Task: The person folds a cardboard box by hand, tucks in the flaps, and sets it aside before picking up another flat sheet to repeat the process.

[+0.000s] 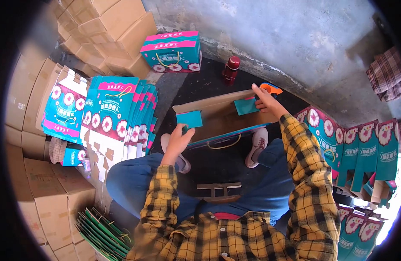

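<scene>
An open cardboard box [222,117], brown inside and teal outside, stands between my feet with a cord handle on its near side. Two teal flaps [189,118] fold in at its ends. My left hand [179,141] is at the box's near left corner, thumb and fingers apart by the left flap. At the right end, my right hand [268,103] touches the far corner with its fingers spread, beside the other teal flap [246,105]. Behind that hand lies an orange and blue tool [271,89], partly hidden.
Flat teal cartons [107,108] are stacked at the left, near brown boxes [118,30]. A closed teal box [174,52] and a red bottle [231,69] stand by the wall. More teal cartons [365,143] stand at the right; green sheets [102,232] are at lower left.
</scene>
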